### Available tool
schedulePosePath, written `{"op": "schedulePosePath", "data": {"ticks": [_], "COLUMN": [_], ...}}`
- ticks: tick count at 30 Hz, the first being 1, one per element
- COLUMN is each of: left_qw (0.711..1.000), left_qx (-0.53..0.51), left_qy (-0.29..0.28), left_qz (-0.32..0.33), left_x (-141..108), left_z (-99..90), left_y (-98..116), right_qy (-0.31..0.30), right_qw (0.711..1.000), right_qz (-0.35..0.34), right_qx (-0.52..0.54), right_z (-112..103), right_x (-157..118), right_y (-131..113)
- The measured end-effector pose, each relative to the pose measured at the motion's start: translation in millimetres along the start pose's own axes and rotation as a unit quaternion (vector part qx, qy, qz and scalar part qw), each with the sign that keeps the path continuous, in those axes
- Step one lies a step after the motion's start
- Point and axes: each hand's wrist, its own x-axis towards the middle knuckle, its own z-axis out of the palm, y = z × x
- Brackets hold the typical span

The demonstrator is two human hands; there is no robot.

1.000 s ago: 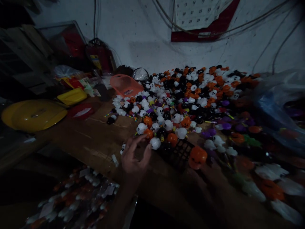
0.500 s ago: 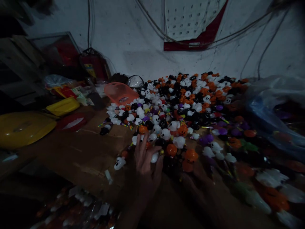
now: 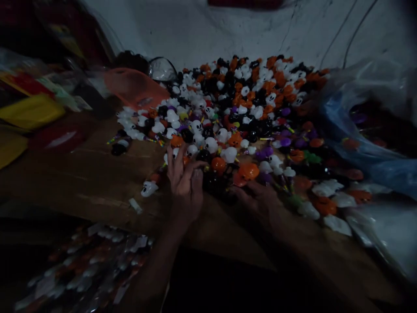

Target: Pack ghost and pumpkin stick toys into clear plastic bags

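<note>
Right hand (image 3: 260, 200): thumb and fingers closed on an orange pumpkin (image 3: 248, 171), which sits at my fingertips, just ahead of the palm. Reddish part under it: can't tell if same piece. Surface is glossy, so I'd guess thin plastic: light, fairly stiff, slippery, and a hard squeeze might dent it (dim in here, that's judged off the shine). Best hold: thumb opposed to two fingers across the round sides at the widest part, light pressure.

Left hand (image 3: 185, 182): fingers spread and bent over small pieces, thumb near the index finger. Can't tell if it's gripping anything.

Between my hands, slightly ahead: a round orange head (image 3: 218, 164), with a white head (image 3: 229, 154) just beyond it. Left of left hand: a white ghost (image 3: 149, 188) lying on the table (image 3: 97, 174). Farther out, ahead of both hands: the mixed pile (image 3: 257, 112). Right of right hand, well apart: a bluish plastic bag (image 3: 345, 141).
</note>
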Motion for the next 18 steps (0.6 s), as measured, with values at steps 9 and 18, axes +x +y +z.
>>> {"op": "schedulePosePath", "data": {"ticks": [9,18], "left_qw": [1.0,1.0], "left_qx": [-0.018,-0.017], "left_qy": [-0.006,-0.003], "left_qz": [-0.022,-0.016], "left_x": [1,0], "left_z": [0.4,1.3], "left_y": [-2,-3], "right_qy": [0.057,0.105], "right_qw": [0.986,0.99], "right_qz": [0.005,-0.084], "right_qx": [0.156,0.052], "right_z": [33,40], "right_x": [14,9], "right_y": [0,4]}}
